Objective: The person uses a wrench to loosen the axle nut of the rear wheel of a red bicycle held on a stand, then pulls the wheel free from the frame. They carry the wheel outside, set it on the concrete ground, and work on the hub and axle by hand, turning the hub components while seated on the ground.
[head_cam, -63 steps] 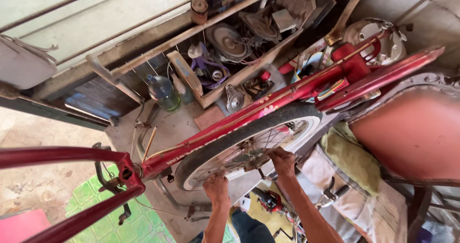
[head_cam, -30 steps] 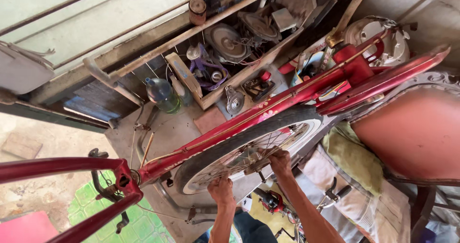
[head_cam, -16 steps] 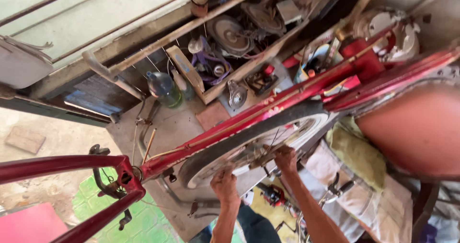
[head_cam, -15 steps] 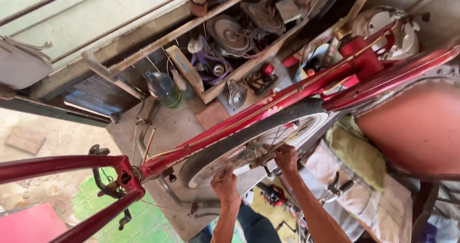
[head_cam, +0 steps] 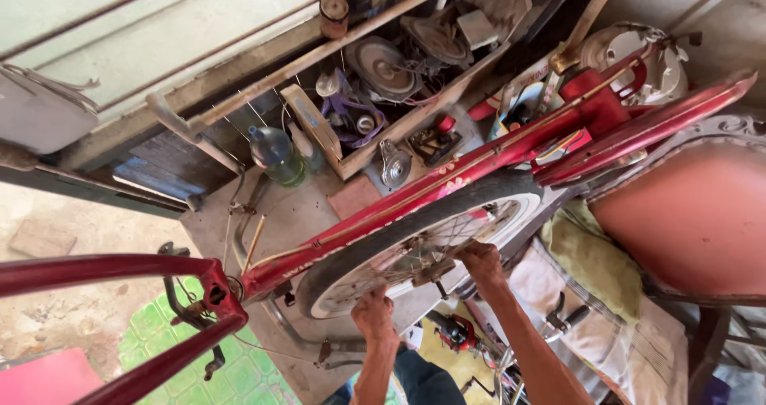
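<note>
Looking down from the head camera, a red bicycle frame (head_cam: 447,183) lies across the middle, running from 8 o'clock up to 2 o'clock. One wheel (head_cam: 423,241) sits under the frame, near the centre. It has a dark tyre, a pale rim and thin shiny spokes.

Two bare hands reach up from 6 o'clock. The left hand (head_cam: 373,313) is curled at the lower edge of the wheel, touching the rim; how tightly it grips cannot be told. The right hand (head_cam: 480,260) is at 5 o'clock from the centre. Its fingers are bent around a small metal part (head_cam: 431,272) by the middle of the wheel, but whether they squeeze it cannot be told.

At 12 o'clock stands a wooden shelf box (head_cam: 375,102) with open parts. Inside are round metal discs, a purple coil of cord (head_cam: 351,114) and small dusty bits, too jumbled to count. One green plastic bottle (head_cam: 275,156) stands just beside the box, at 10 o'clock from the wheel.

At 3 o'clock is one big pink-red seat (head_cam: 694,213). A yellow-green cloth (head_cam: 586,253) lies beside it. At 7 o'clock the floor shows a green mat (head_cam: 159,333), and a red tube with a black brake part (head_cam: 187,305) crosses it. One small red tool (head_cam: 456,331) lies low, between the two arms.
</note>
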The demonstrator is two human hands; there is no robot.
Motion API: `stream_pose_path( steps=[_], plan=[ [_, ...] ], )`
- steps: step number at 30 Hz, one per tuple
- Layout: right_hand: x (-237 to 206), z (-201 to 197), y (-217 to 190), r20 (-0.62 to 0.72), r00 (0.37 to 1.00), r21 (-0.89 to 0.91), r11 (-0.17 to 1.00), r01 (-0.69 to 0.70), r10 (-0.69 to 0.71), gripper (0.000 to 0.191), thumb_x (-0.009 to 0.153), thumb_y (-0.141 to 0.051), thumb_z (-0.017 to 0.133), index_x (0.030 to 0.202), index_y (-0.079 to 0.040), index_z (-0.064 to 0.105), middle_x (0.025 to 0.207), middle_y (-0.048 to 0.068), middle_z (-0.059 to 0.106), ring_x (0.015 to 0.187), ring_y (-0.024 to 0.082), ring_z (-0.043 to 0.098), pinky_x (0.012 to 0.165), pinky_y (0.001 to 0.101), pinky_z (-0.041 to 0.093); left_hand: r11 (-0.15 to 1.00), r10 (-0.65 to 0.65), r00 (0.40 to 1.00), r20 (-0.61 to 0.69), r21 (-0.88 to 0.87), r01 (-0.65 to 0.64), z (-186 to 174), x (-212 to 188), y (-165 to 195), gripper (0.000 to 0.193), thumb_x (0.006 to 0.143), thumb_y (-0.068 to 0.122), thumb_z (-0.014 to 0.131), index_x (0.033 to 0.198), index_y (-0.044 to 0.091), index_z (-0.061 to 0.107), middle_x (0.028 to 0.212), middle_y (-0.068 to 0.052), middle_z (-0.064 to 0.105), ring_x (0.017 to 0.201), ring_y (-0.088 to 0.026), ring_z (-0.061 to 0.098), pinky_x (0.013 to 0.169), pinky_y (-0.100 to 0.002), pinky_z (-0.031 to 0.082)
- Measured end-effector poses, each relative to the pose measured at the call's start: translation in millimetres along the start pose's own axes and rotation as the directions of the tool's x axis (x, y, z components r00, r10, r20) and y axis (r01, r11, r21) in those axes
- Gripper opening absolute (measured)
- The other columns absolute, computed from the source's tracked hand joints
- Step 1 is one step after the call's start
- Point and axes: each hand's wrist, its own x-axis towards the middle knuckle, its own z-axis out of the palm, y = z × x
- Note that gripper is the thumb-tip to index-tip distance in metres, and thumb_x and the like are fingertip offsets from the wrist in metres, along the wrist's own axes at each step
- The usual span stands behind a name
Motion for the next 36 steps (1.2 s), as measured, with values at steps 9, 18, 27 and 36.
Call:
stream_pose_path(
  steps=[9,18,27,36],
  plan=[
    [-2,4,8,-0.070,0.997,0.074,0.996,-0.041,0.046,0.013,0.083,-0.008,0.074,0.087,0.003,0.080,0.074,0.005,0.068,0.068,0.011,0.055,0.061,0.0312,0.045,0.995,0.093,0.995,0.046,-0.053,-0.090,1,12,-6,0.045,0.082,-0.004,0.077,0.056,0.009,0.042,0.054,-0.001,0.048,0.042,-0.013,0.043,0.041,-0.032,0.031],
    [-8,10,-5,-0.188,0.980,-0.193,0.975,-0.107,0.070,0.011,0.086,-0.010,0.072,0.089,-0.006,0.081,0.075,0.006,0.073,0.061,0.012,0.056,0.054,0.0331,0.045,0.999,0.025,0.994,0.105,0.025,-0.027,7,2,-1,0.003,0.083,-0.003,0.074,0.080,-0.004,0.075,0.061,-0.004,0.058,0.045,-0.011,0.045,0.043,-0.029,0.033],
    [3,5,-2,-0.170,0.985,-0.105,0.994,-0.027,0.009,0.008,0.086,-0.006,0.077,0.086,0.001,0.080,0.071,0.008,0.066,0.061,0.013,0.052,0.054,0.0324,0.043,0.998,0.024,0.988,0.150,0.057,-0.033,12,-12,1,0.006,0.083,0.000,0.075,0.083,-0.006,0.076,0.063,-0.004,0.062,0.048,-0.011,0.050,0.046,-0.029,0.036],
    [1,13,-8,0.018,1.000,0.170,0.985,0.022,-0.026,0.016,0.085,-0.006,0.070,0.094,0.000,0.082,0.088,0.007,0.080,0.078,0.012,0.067,0.071,0.0279,0.051,0.941,0.139,0.989,0.056,0.303,-0.150,1,16,8,0.008,0.083,0.004,0.070,0.078,0.001,0.075,0.059,-0.001,0.063,0.045,-0.009,0.051,0.042,-0.029,0.037]
  ],
)
